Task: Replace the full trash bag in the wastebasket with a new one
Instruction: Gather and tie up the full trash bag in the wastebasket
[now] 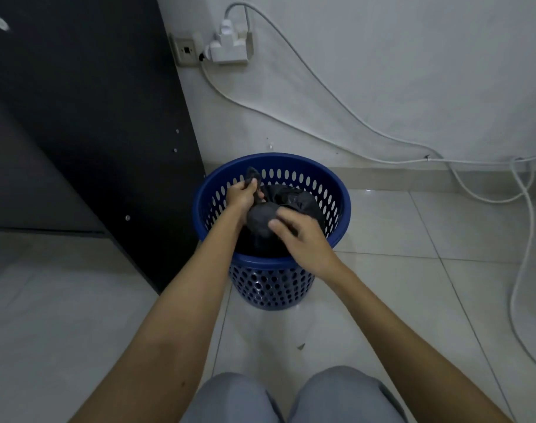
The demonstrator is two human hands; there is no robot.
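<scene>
White tiled floor (413,300) fills near and right of the scene, pale wall (382,71) at the far side. Dark cabinet (77,117) stands on the left, its corner just beside the basket. Blue perforated wastebasket (340,196) sits upright on the floor near centre, close to the wall. Black trash bag (294,199) is inside the basket, top gathered into a bunched neck, below the rim. Both forearms reach in from the near edge, over grey-trousered knees (337,395). Left hand (243,196) at the far-left inside of the basket, fingers curled round a twisted end of the bag, which sticks up above the fist. Right hand (303,239) over the near-right side of the bag, fingers bent onto the bunched part; thumb and fingers appear to pinch it. White cables (321,87) run from a wall socket with plug adapter (227,47) at far left-centre down along the wall to the right and onto the floor. Small dark scrap (301,346) on the tile near the knees.
</scene>
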